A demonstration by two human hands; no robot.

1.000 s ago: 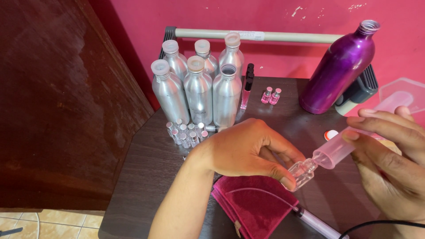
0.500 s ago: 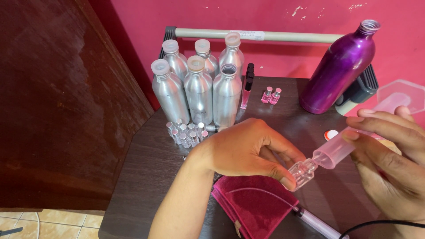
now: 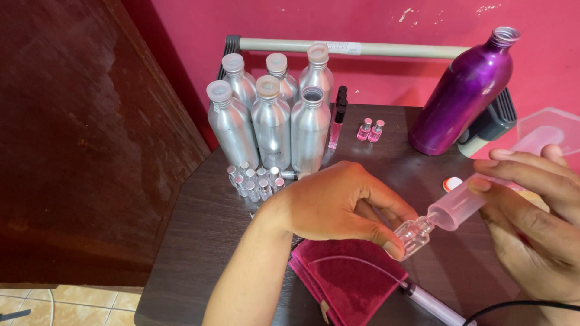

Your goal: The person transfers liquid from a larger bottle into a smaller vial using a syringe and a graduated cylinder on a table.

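Head view is showing the left hand (image 3: 338, 202) pinching a small clear vial (image 3: 414, 235) between thumb and forefinger just above the red cloth (image 3: 347, 281), while the right hand (image 3: 534, 223) is gripping a pink-tinted syringe (image 3: 462, 202), fingers wrapped round its barrel and its tip sitting at the vial's mouth. Filling appears to be the step in hand; the next move is calling for a slow, steady press, the vial kept upright and the tip seated so nothing spills onto the tabletop (image 3: 205, 229).
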